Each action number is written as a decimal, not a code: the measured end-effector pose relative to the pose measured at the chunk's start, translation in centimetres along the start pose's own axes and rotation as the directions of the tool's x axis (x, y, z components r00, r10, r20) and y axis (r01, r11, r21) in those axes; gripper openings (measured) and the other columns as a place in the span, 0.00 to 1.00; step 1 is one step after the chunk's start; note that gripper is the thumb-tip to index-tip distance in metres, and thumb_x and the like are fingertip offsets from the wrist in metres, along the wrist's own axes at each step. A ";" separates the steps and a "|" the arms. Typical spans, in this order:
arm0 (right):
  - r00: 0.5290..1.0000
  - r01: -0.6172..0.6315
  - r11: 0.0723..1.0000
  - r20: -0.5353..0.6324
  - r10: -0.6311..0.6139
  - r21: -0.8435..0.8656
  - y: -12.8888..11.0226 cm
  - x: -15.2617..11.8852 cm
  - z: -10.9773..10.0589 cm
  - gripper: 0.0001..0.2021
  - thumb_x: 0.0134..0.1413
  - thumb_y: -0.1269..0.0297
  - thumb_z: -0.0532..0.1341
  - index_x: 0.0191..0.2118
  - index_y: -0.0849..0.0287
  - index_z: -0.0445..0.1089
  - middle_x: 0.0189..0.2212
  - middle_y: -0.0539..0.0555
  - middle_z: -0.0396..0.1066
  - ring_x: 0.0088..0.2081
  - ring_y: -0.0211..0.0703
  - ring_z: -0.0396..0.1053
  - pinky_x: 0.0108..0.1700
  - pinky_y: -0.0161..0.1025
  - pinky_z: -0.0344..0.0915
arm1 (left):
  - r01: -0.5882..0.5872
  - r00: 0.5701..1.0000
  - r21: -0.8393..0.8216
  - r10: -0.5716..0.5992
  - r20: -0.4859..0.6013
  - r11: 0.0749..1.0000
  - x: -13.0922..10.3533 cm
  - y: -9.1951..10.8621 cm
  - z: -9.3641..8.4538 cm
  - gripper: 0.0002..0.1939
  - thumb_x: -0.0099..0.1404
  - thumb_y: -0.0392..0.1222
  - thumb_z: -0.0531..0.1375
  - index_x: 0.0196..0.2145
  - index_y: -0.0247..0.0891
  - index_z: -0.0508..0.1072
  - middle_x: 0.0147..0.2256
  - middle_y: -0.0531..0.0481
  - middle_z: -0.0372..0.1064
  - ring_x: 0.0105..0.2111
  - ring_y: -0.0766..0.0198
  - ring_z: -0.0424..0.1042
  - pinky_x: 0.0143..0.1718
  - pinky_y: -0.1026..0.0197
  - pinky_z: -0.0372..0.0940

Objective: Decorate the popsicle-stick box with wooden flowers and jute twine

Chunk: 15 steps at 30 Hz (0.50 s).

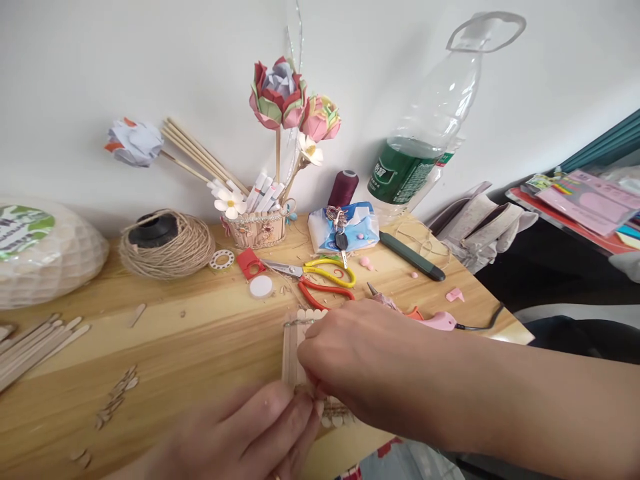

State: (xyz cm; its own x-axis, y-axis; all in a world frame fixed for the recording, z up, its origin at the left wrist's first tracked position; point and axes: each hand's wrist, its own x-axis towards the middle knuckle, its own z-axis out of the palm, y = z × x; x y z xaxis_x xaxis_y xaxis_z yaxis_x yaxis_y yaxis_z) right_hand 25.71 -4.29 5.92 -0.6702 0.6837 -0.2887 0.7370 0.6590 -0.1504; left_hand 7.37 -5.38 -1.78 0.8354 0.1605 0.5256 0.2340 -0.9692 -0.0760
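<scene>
A small panel of pale craft sticks [291,353] lies near the table's front edge, with thin trim across its top and twine near its bottom. My right hand [360,353] is over the panel's right side, fingers curled down and pressed together; what they pinch is hidden. From the lower left, my left hand [250,430] reaches to the panel's lower part, its closed fingertips meeting the right fingertips. Blur and the fingers hide whatever small thing is between them. Yellow-and-red-handled scissors [325,283] lie just behind the panel.
Behind are a twine spool [170,250], a stick basket [257,230] with pens and paper flowers, a tissue pack [320,230] with keys, and a large bottle [425,133]. A pink glue gun [440,321] lies right, loose craft sticks [40,347] left.
</scene>
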 end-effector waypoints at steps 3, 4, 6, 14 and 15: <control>0.999 -0.012 1.000 0.035 0.012 0.006 -0.2 -0.2 -0.3 0.10 0.39 0.74 0.64 0.15 0.60 0.64 0.14 0.44 0.61 0.15 0.31 0.34 0.13 0.33 0.39 | 0.015 1.000 -0.021 -0.015 -0.011 1.000 0.4 -0.1 -0.1 0.10 0.67 0.33 0.51 0.39 0.37 0.73 0.34 0.57 0.75 0.35 0.69 0.69 0.39 0.68 0.64; 0.999 -0.017 1.000 0.043 0.017 0.009 -0.3 -0.2 -0.3 0.10 0.40 0.74 0.64 0.15 0.60 0.64 0.14 0.44 0.62 0.15 0.31 0.34 0.14 0.33 0.39 | 0.010 1.000 -0.028 -0.011 -0.016 1.000 0.5 -0.2 -0.2 0.11 0.68 0.33 0.51 0.38 0.37 0.73 0.33 0.57 0.75 0.34 0.69 0.69 0.38 0.68 0.64; 0.999 -0.024 1.000 0.046 0.023 0.019 -0.3 -0.3 -0.4 0.09 0.41 0.74 0.64 0.17 0.60 0.66 0.14 0.45 0.63 0.15 0.31 0.36 0.15 0.34 0.39 | -0.012 0.999 -0.044 0.010 -0.033 0.999 1.0 -0.4 -0.5 0.15 0.69 0.31 0.47 0.36 0.37 0.74 0.32 0.57 0.75 0.33 0.69 0.69 0.35 0.67 0.64; 0.990 -0.108 0.879 -0.035 0.140 0.464 0.9 -2.0 0.4 0.07 0.49 0.77 0.62 0.30 0.59 0.75 0.25 0.47 0.73 0.28 0.34 0.68 0.28 0.31 0.56 | -0.008 0.999 -0.116 0.003 -0.040 0.993 2.4 -1.1 -1.2 0.22 0.69 0.29 0.42 0.30 0.37 0.73 0.24 0.58 0.73 0.22 0.69 0.66 0.21 0.64 0.59; 0.983 -0.107 0.855 -0.074 0.167 0.507 1.0 -2.4 0.5 0.07 0.50 0.76 0.61 0.32 0.60 0.75 0.26 0.48 0.74 0.29 0.35 0.69 0.30 0.31 0.58 | -0.008 0.999 -0.117 0.004 -0.036 0.993 2.3 -1.1 -1.3 0.21 0.69 0.29 0.42 0.30 0.37 0.73 0.24 0.58 0.73 0.22 0.69 0.66 0.21 0.64 0.58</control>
State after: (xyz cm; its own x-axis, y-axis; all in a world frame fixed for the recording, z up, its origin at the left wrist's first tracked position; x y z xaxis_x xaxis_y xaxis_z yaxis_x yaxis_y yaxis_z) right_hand 28.12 -5.42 5.95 -0.5421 0.8055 -0.2394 0.7466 0.3310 -0.5771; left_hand 8.41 -4.18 0.58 0.8178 0.1496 0.5557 0.1675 -0.9857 0.0190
